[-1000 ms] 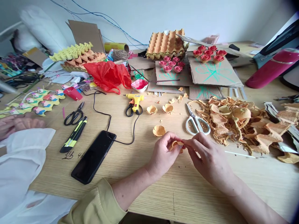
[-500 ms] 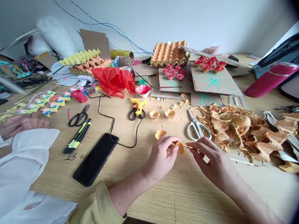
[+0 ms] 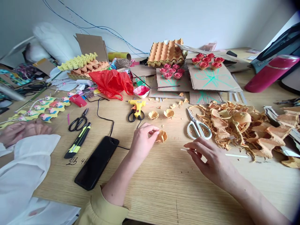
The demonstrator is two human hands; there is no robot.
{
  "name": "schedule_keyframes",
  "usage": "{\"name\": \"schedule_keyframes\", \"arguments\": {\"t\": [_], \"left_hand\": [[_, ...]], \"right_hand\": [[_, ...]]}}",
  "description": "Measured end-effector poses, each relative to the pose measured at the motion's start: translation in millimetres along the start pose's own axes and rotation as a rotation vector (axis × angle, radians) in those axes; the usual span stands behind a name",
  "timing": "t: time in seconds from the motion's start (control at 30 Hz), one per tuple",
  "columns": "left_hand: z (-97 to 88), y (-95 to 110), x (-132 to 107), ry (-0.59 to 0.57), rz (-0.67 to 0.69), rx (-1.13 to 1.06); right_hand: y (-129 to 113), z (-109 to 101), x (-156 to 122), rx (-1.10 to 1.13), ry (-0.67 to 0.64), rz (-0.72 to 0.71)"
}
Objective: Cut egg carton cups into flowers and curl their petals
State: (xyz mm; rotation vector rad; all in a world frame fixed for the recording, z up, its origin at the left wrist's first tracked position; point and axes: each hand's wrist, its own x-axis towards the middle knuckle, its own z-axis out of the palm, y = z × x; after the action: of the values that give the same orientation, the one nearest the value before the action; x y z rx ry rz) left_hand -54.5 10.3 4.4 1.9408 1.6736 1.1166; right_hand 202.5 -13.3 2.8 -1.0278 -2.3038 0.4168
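My left hand (image 3: 145, 137) is closed in a pinch on an egg-carton petal at the rim of an orange, flower-shaped carton cup (image 3: 164, 136) on the table. Fingertips partly cover where petal and cup meet. To its right, just above the table, my right hand (image 3: 208, 159) grips a thin white stick (image 3: 236, 155), whose other end pokes out past the fingertips. Two more cut carton cups, one on the left (image 3: 153, 115) and one on the right (image 3: 169, 113), stand behind. White-handled scissors (image 3: 198, 128) lie open beyond my right hand.
A yellow glue gun (image 3: 137, 107) trails its cord past a black phone (image 3: 96, 162). Carton scraps (image 3: 234, 125) are heaped at right. Red paper roses (image 3: 206, 59) stand on cardboard (image 3: 214, 79). A co-worker's hands (image 3: 25, 131) are at far left, near a cutter (image 3: 78, 140).
My left hand has moved left with the petal, away from the stick to the nearest cup. My right hand keeps the stick, now lying closer to level. The view has shifted slightly.
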Motion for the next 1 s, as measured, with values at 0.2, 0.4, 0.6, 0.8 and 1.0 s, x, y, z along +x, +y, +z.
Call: {"name": "schedule_keyframes", "arguments": {"t": [0.2, 0.4, 0.6, 0.8, 1.0], "left_hand": [[5.5, -0.6, 2.1, -0.037, -0.028, 0.15], [4.4, 1.8, 2.0, -0.064, -0.053, 0.172], [-1.2, 7.6, 0.2, -0.04, 0.024, 0.153], [-12.5, -12.0, 13.6, 0.098, -0.025, 0.176], [-5.9, -26.3, 46.3, 0.057, 0.087, 0.407]], "right_hand": [[-0.4, 3.8, -0.6, 0.016, -0.036, -0.018], [0.3, 5.2, -1.9, 0.034, -0.053, -0.016], [0.8, 5.3, -1.3, 0.034, -0.053, -0.002], [2.0, 4.9, -1.1, 0.022, -0.034, -0.016], [0.8, 5.9, -3.6, 0.021, -0.042, -0.038]]}}
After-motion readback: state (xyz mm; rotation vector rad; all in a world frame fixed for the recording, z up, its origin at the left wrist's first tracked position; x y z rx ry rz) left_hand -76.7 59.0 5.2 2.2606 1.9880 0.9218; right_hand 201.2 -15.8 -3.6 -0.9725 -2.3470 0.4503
